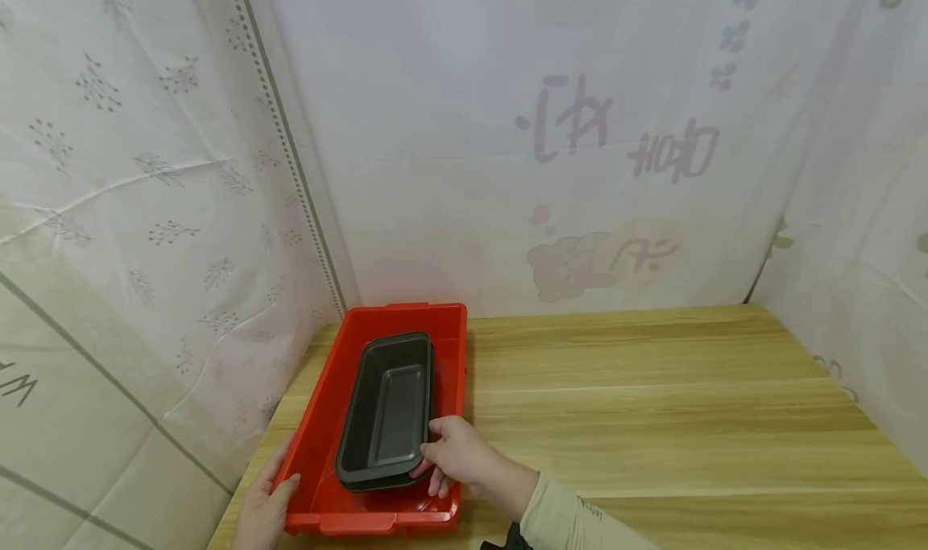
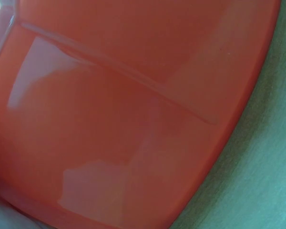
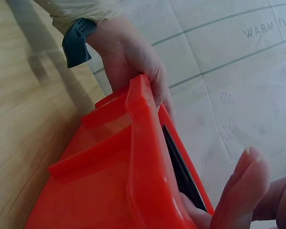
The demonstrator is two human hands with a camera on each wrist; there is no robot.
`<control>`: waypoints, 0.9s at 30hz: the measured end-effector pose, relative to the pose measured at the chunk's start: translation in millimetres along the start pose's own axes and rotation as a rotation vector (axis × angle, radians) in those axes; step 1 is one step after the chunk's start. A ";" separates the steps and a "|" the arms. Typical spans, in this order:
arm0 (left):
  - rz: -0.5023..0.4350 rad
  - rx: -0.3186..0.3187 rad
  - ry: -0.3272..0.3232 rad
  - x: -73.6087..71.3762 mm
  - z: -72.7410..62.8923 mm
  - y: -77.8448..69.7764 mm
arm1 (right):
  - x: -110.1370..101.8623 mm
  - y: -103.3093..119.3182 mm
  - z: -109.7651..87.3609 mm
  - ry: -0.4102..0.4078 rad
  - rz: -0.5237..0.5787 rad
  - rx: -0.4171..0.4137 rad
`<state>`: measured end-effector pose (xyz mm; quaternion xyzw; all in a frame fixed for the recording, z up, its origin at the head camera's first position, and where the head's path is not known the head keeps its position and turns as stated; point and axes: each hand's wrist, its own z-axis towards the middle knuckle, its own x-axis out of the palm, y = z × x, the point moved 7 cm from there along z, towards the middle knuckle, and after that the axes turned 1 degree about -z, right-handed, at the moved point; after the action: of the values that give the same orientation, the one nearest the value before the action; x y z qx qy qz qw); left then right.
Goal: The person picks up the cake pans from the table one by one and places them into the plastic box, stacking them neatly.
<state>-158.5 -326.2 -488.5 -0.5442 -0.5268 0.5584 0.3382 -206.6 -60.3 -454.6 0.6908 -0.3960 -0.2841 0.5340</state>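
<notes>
A dark grey loaf pan [image 1: 399, 413] lies lengthwise inside a shallow red plastic bin [image 1: 355, 522]. A second dark rim shows just beneath it, so two pans seem to be stacked. My right hand [image 1: 457, 457] pinches the upper pan's near right corner, thumb on the rim and fingers lower down. With its thumb over the wall and fingers outside, my left hand [image 1: 264, 506] grips the bin's near left rim. The left wrist view shows mostly the bin's glossy red wall [image 2: 133, 124]. In the right wrist view, a dark pan edge [image 3: 181, 167] shows past the bin's rim.
The bin stands on a wood-grain table [image 1: 652, 405], at its left side. Printed pale curtains [image 1: 449, 147] hang behind and at both sides, close to the bin's far end and left side. A dark band [image 3: 78, 43] is on the left wrist.
</notes>
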 end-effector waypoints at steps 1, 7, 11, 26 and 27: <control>-0.003 -0.004 0.002 -0.1 -0.1 0.2 | 0.0 -0.3 0.0 0.001 0.000 0.005; -0.050 0.035 -0.014 -1.6 -0.1 0.0 | 1.1 -1.1 -0.7 0.023 -0.010 0.030; -0.062 0.071 -0.013 -2.4 -0.5 0.1 | 1.7 -1.6 -2.8 0.037 -0.010 0.037; -0.032 0.015 -0.001 -2.7 0.8 3.0 | 6.4 -0.5 -15.6 0.067 0.049 0.033; -0.035 0.025 0.001 -2.7 0.8 2.6 | 6.5 0.0 -17.0 0.066 0.044 0.031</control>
<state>-158.3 -329.5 -490.4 -0.5309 -0.5291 0.5586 0.3552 -189.3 -57.1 -449.9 0.6992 -0.3978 -0.2433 0.5420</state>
